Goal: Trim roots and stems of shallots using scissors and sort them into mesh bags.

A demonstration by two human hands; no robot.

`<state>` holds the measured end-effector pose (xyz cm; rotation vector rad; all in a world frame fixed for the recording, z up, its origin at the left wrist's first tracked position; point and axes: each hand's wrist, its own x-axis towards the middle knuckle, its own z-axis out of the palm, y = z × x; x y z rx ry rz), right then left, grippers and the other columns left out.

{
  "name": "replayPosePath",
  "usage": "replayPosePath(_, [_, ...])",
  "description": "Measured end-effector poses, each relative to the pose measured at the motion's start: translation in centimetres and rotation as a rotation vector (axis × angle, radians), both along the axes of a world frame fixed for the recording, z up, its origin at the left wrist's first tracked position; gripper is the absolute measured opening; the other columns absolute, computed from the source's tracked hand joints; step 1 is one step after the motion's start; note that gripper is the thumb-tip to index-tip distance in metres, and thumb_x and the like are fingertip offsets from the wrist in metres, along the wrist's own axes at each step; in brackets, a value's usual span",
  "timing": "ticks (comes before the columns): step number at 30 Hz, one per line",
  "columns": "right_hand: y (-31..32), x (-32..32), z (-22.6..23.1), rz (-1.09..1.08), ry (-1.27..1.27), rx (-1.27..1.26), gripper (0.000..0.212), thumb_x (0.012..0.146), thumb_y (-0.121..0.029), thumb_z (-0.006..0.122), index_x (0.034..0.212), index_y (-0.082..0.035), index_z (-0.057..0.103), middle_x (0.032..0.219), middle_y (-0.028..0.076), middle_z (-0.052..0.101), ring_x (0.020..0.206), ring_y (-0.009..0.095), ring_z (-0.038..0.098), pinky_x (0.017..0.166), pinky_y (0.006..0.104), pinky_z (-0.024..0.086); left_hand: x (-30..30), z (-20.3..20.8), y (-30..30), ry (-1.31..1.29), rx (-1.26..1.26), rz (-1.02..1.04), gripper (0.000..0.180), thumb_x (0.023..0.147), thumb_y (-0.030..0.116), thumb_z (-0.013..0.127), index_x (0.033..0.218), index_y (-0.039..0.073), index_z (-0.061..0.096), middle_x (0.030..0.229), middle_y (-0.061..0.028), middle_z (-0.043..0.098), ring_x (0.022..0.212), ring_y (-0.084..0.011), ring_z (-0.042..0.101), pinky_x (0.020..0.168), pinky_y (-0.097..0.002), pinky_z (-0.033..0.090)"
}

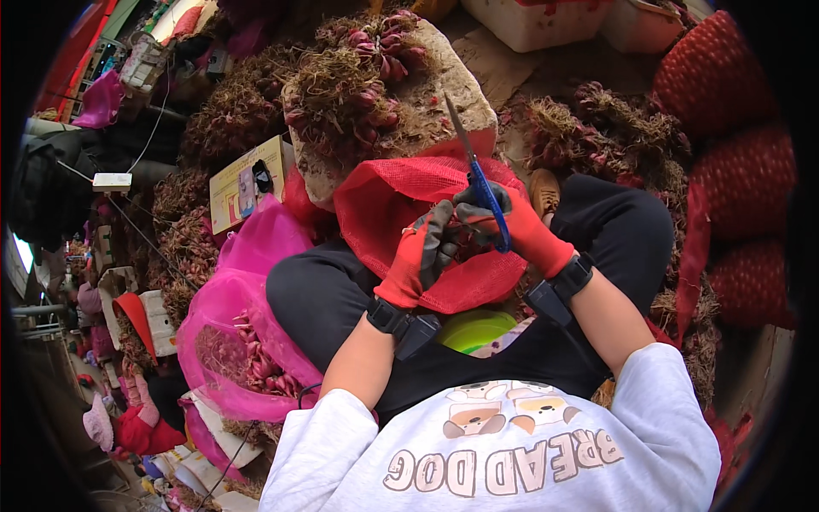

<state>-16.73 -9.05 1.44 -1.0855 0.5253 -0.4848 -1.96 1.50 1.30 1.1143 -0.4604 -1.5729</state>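
Observation:
Both my hands wear red gloves with dark grey palms and fingers. My right hand is closed around the blue handles of a pair of scissors, whose blades point up and away from me. Close beside it, my left hand has its fingers curled together; what they hold, if anything, is hidden. Both hands are over the mouth of a red mesh bag, which lies spread between my knees. Beyond the bag, bunches of shallots with dry, stringy tops lie on a worn, pale block.
A pink mesh bag with shallots inside lies by my left knee. More dried bunches are heaped at the far right, beside stacked full red mesh sacks. A green bowl sits near my lap. Another person is at the far left.

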Motion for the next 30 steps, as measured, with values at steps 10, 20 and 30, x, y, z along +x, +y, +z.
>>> replayPosePath(10, [0.3,-0.4,-0.9,0.090,-0.060,0.081,0.028,0.084,-0.016,0.067,0.105,-0.002,0.057,0.094,0.004,0.060,0.082,0.007,0.056,0.073,0.0230,0.048,-0.1,3.3,0.1,-0.201,-0.160,-0.192,0.035,0.097,0.033,0.043,0.119,0.006,0.051,0.078,0.0052,0.048,0.059,-0.0019,0.036,0.051,-0.0171,0.031])
replayPosePath(20, [-0.7,-0.6,-0.8,0.157,-0.019,-0.026,0.027,0.082,-0.016,0.066,0.105,-0.005,0.056,0.093,0.002,0.059,0.081,0.009,0.057,0.071,0.0246,0.048,0.8,-2.5,0.6,-0.572,-0.257,0.037,0.021,0.094,0.022,0.048,0.104,0.004,0.052,0.072,0.0026,0.050,0.057,-0.0037,0.042,0.050,-0.0186,0.034])
replayPosePath(30, [-0.7,-0.6,-0.3,0.092,-0.028,0.065,0.031,0.080,-0.021,0.070,0.102,-0.004,0.056,0.090,0.002,0.061,0.073,0.008,0.057,0.062,0.0228,0.047,1.6,0.6,0.1,-0.472,-0.326,-0.065,0.023,0.089,0.014,0.053,0.106,0.000,0.054,0.076,-0.0012,0.052,0.065,-0.0086,0.049,0.057,-0.0240,0.041])
